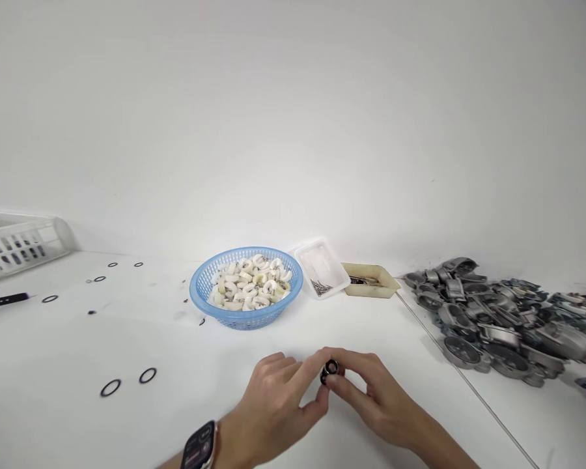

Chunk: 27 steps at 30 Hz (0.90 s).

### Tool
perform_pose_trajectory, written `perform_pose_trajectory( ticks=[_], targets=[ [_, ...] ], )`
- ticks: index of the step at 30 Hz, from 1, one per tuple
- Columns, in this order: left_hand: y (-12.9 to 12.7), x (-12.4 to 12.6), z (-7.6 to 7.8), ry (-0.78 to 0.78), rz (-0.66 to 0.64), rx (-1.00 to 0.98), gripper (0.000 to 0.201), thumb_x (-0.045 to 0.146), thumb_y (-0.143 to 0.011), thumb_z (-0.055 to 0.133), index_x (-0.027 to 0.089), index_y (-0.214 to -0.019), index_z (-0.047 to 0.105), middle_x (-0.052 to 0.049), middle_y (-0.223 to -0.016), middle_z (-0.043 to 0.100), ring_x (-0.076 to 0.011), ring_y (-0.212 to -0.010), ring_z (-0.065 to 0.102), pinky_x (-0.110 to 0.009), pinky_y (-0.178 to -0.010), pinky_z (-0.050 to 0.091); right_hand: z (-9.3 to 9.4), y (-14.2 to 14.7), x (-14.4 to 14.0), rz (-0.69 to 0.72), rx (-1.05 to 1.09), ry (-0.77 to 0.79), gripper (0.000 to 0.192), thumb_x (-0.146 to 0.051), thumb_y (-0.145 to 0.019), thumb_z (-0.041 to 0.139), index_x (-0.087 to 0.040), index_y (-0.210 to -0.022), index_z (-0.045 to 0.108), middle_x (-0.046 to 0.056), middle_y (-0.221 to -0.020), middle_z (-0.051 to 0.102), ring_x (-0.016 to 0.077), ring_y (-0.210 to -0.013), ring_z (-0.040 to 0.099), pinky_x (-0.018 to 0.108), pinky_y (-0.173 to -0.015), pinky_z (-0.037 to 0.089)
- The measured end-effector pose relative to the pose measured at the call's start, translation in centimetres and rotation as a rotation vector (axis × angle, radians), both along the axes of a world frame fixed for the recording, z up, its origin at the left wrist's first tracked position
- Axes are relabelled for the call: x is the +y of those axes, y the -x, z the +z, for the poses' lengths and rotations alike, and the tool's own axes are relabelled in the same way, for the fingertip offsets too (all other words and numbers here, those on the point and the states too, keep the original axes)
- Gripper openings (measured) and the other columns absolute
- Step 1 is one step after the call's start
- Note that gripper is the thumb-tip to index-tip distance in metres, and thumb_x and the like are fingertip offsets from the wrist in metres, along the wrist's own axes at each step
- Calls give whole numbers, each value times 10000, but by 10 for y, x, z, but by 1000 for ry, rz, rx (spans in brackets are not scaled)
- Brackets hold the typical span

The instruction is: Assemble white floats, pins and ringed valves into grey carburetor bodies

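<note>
Between the fingertips of both hands is a small black ring-shaped part (331, 369) with a shiny rim and a round hole facing up. My left hand (276, 407) is closed, its index finger and thumb pinching the part from the left. From the right, my right hand (378, 397) grips the same part with thumb and index finger. The fingers cover much of it, so its full shape is hidden. A smartwatch (199, 446) sits on my left wrist. Both hands are just above the white table (215, 371).
Beyond my hands stands a blue basket (247, 319) of white curved pieces. Beside it are a white tray (325, 270) with thin metal pins and a yellowish tray (371, 290) with tools. Grey metal housings (498, 326) are heaped right. Black rings (111, 388) and a white crate (24, 244) are left.
</note>
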<state>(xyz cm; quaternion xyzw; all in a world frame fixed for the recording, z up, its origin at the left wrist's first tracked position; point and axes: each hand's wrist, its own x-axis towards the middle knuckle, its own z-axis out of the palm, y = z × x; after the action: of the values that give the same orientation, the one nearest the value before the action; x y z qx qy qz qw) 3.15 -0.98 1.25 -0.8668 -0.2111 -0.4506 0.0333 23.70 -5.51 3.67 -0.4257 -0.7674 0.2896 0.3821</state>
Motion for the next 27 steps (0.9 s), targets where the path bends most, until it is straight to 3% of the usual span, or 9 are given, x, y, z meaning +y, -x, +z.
perform_pose_trajectory(
  ticks=[6, 12, 18, 27],
  targets=[
    [1, 2, -3, -43, 3, -11, 354, 152, -991, 567, 209, -1340, 562, 92, -586, 627, -116, -441, 572, -276, -517, 410, 4, 1, 1, 20, 8, 14, 217, -357, -1076, 517, -249, -1144, 693, 6, -861, 663, 183, -773, 578, 288, -727, 484],
    [2, 2, -3, -102, -21, 41, 211, 107, -1007, 561, 187, -1196, 611, 83, -571, 572, -122, -464, 509, -294, -509, 340, 3, 1, 1, 58, 28, -24, 232, -375, -1097, 488, -238, -1143, 670, 33, -953, 687, 183, -810, 578, 286, -738, 486],
    [4, 2, -5, -123, -49, 51, 244, 83, -1008, 570, 167, -1230, 622, 73, -587, 553, -132, -490, 463, -306, -529, 323, -1, -2, -1, 47, 27, -67, 188, -347, -1094, 524, -256, -1187, 659, 40, -1082, 712, 180, -854, 598, 282, -771, 493],
    [2, -1, 1, -60, -79, -59, 343, 95, -968, 615, 156, -1304, 584, 87, -598, 559, -112, -466, 488, -275, -507, 379, 3, 1, -1, 47, 37, -118, 150, -267, -1063, 560, -256, -1173, 662, 9, -951, 705, 162, -771, 568, 280, -739, 475]
  ],
)
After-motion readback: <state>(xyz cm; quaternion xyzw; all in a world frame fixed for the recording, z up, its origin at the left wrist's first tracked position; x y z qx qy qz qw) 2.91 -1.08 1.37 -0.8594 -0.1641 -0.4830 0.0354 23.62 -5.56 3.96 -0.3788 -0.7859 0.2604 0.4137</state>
